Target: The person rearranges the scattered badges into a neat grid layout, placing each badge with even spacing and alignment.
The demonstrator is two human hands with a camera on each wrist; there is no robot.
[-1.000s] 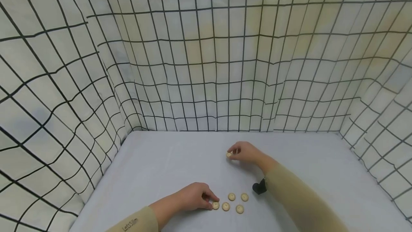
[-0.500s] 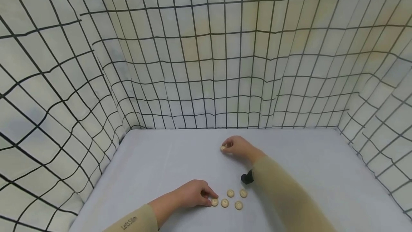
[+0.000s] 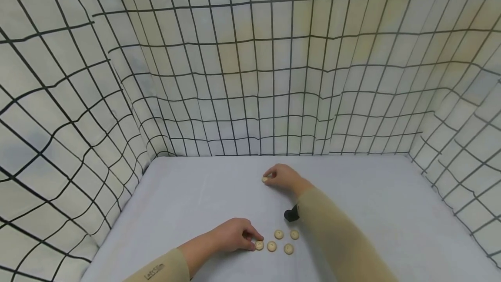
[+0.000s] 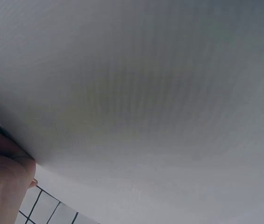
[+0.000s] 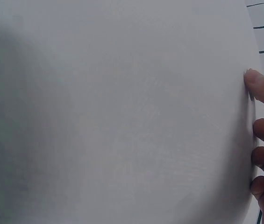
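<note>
My left hand (image 3: 235, 235) rests on the white table, thumb and forefinger at the edge of a round cream button (image 3: 259, 245), which they pinch where it lies. Farther back, my right hand (image 3: 282, 176) holds another cream button (image 3: 265, 179) between thumb and fingertips, low at the table surface. Beside the left hand's button lie several more alike: one button (image 3: 272, 246) close by, another button (image 3: 288, 249) to its right, and behind them a button (image 3: 278, 234) and a button (image 3: 294, 234). Both wrist views show fingers only at the frame's edge, with no button visible.
A white table (image 3: 219, 186) is ringed by pale walls (image 3: 250, 77) with a black grid pattern. Under the right forearm's sleeve a small black device (image 3: 291, 215) sticks out, just behind the loose buttons.
My right hand has moved left and slightly away from me with its button, the black device moving with it. The left hand stays at its button; the head view has shifted a little.
</note>
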